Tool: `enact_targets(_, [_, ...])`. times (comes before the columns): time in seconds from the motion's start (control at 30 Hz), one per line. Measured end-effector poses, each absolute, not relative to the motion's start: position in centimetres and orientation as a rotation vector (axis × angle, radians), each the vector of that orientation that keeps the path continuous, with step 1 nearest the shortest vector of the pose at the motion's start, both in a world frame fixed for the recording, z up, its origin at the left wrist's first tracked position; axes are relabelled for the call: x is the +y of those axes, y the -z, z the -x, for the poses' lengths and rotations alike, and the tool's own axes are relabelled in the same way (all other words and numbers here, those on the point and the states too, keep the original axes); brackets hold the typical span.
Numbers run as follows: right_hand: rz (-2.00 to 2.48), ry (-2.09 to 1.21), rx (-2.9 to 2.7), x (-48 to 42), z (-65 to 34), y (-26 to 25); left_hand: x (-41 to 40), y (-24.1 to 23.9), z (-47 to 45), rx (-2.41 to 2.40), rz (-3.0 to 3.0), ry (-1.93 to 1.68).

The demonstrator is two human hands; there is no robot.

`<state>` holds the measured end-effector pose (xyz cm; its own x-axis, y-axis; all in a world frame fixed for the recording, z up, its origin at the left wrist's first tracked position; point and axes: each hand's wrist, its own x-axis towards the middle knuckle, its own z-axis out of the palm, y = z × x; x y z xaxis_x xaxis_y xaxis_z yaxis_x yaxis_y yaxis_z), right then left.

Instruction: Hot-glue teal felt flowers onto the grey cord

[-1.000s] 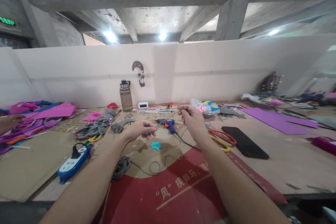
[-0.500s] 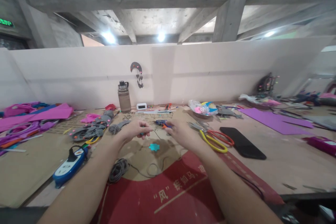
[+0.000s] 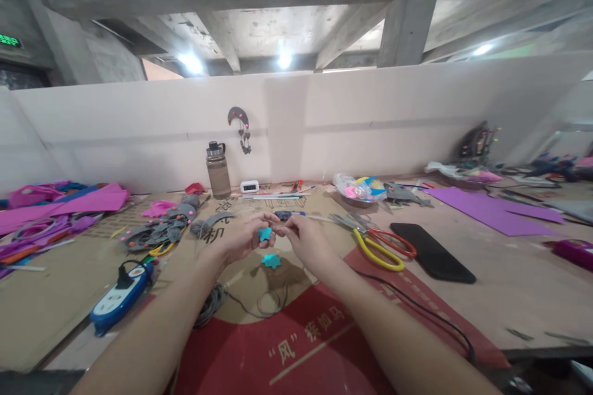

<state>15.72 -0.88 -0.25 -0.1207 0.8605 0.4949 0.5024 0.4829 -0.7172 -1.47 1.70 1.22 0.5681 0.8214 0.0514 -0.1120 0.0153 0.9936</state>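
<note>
My left hand (image 3: 245,237) is closed around a small turquoise star-shaped cutout (image 3: 264,234), held up above the table. Close against it, my right hand (image 3: 303,239) pinches its thumb and finger together; what lies in the pinch is too small to make out. Just below both hands a second turquoise cutout (image 3: 271,261) with a pointed edge lies flat on brown cardboard. A grey cord (image 3: 210,305) is coiled beside my left forearm, its loose end looping across toward the middle. Behind my hands is a dark blue tool (image 3: 290,215), partly hidden.
Yellow- and red-handled scissors (image 3: 380,247) and a black phone (image 3: 433,253) lie right of my right hand. A blue-and-white power strip (image 3: 121,297) sits at left, near grey felt pieces (image 3: 162,228). A bottle (image 3: 217,171) and a dish (image 3: 360,194) stand farther back.
My hands have come together, the right moving left from near the blue tool. The turquoise star in my left hand now shows clearly. The view has shifted slightly.
</note>
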Motion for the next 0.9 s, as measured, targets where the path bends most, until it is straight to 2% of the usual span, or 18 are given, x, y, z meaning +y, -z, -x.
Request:
enact_targets(0.23, [1.141,-0.443,-1.695,-0.1,-15.9,0.8,2.0,-0.7,1.2,0.683,-1.252,-0.902])
enact_targets(0.43, [1.039,-0.706,-1.516,0.3,-15.8,1.1,2.5,-0.1,1.5,0.801,-1.253,-0.878])
enact_targets(0.67, [0.851,-1.058,-1.254,0.4,-15.9,0.6,2.9,0.0,1.6,0.666,-1.374,-1.001])
enact_targets(0.9, [0.865,-1.161,-1.198,0.1,-15.8,0.6,2.3,-0.2,1.0,0.645,-1.325,-0.947])
